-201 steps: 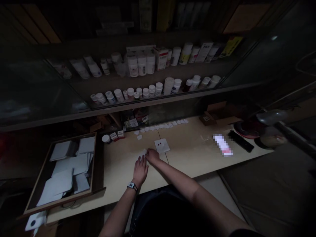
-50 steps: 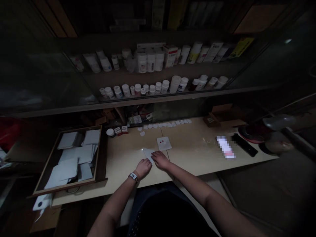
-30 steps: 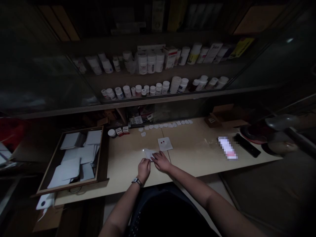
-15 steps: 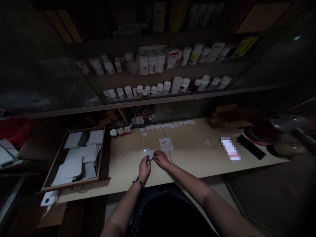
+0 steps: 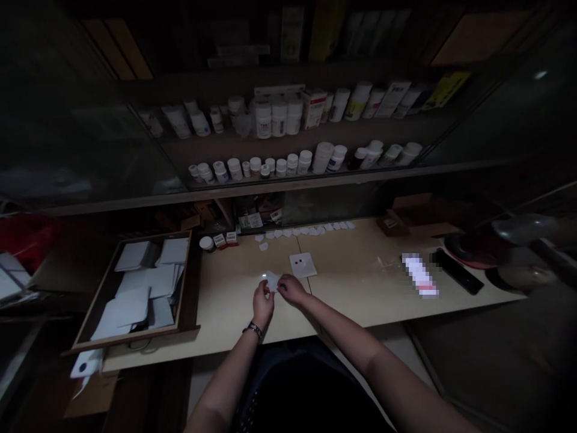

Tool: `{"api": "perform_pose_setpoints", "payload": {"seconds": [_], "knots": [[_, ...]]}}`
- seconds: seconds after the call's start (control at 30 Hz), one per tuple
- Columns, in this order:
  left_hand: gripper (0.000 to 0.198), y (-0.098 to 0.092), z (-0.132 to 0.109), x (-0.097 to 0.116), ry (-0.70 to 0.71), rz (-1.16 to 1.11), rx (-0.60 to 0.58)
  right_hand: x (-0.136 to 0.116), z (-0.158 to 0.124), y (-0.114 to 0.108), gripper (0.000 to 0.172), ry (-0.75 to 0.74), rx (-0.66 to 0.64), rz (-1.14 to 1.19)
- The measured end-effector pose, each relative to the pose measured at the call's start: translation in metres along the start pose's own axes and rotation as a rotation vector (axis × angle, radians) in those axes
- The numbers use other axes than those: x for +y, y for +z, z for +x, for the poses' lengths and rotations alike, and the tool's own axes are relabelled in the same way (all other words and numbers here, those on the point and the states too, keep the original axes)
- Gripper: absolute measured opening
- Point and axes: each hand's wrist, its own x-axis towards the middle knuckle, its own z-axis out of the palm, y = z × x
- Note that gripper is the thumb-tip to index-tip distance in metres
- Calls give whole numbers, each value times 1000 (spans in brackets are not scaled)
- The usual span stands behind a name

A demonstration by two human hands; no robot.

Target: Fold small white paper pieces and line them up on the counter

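Observation:
Between my two hands, just above the desk (image 5: 360, 288), is a small folded piece of white paper (image 5: 271, 280). My left hand (image 5: 262, 305) pinches it from the left and below, with a bracelet on that wrist. My right hand (image 5: 292, 289) has its fingers closed on the paper's right side. Beyond my right hand, a flat square sheet of white paper (image 5: 308, 266) lies on the desk with two small dark red pills (image 5: 300, 261) on it. Farther back, several small folded white paper packets (image 5: 312, 231) form a row along the desk's rear edge.
At left an open drawer (image 5: 181, 288) holds stacks of white paper (image 5: 135, 305). A white bottle (image 5: 207, 243) and small boxes stand behind it. Two phones (image 5: 460, 272) lie at right near an open cardboard box (image 5: 412, 210). Shelves of medicine bottles (image 5: 322, 157) rise behind.
My hands have shifted very slightly left, and more of the folded paper shows between the fingers. Both hands keep their hold; the sheet with the pills stays on the desk.

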Motion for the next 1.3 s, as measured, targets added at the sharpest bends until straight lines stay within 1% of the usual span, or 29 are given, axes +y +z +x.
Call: {"api": "perform_pose_setpoints", "payload": {"seconds": [0.1,0.23,0.33,0.5,0.67,0.77,0.83,0.9,0.93,1.0,1.07,1.17,1.23,1.3], "knots": [[39,-1,2,-1,-15,-32,-11,1,-1,0,9,-3,11,15],[41,-2,3,-1,-46,-60,-27,3,-2,3,9,-5,25,32],[39,-1,4,0,-70,-30,-27,4,-2,4,8,6,33,50],[34,1,9,3,-138,40,16,6,-1,7,8,40,64,55],[29,1,12,5,-170,10,28,6,-1,7,11,46,48,49],[25,1,13,6,-175,52,27,5,-1,7,11,53,47,37],[23,0,12,7,-115,125,48,5,-1,8,12,58,47,29],[22,-3,9,8,37,237,34,4,-1,9,12,59,54,27],[25,-6,7,8,136,304,-3,4,0,10,12,59,59,28],[32,-11,2,7,320,451,-138,4,0,10,12,61,64,29],[39,-16,-5,5,434,593,-267,2,0,9,12,69,54,23],[47,-19,-11,0,484,742,-365,-1,1,7,12,93,40,0],[50,-20,-12,-2,484,790,-398,-4,-1,6,13,105,37,-22],[50,-20,-11,-3,484,805,-417,-6,-4,3,17,84,33,-60]]}}
